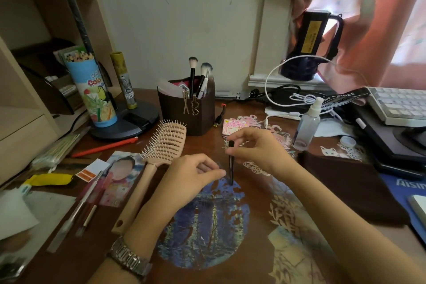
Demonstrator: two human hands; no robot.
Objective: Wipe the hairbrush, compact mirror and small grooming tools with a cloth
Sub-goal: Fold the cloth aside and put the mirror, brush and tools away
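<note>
Just in front of the dark brown square holder (187, 112) with its makeup brushes, the right hand (258, 150) pinches the top of slim black tweezers (231, 163) between thumb and fingertips, holding them upright with the tip down at the brown wooden table (253, 203). The left hand (191, 180), a metal watch (129, 258) on its wrist, hovers just left of the tweezers with fingers loosely curled; thumb and forefinger meet, but whether they pinch anything I cannot tell. Left of the holder's front, the peach plastic vented hairbrush (159, 157) lies on the table, bristles up, its handle running toward the person. Right of the holder lies a pink patterned compact (235, 125), partly hidden behind the right hand. Farther right of it stands a clear spray bottle (307, 124), and in front of that a dark brown cloth (345, 182) lies flat.
</note>
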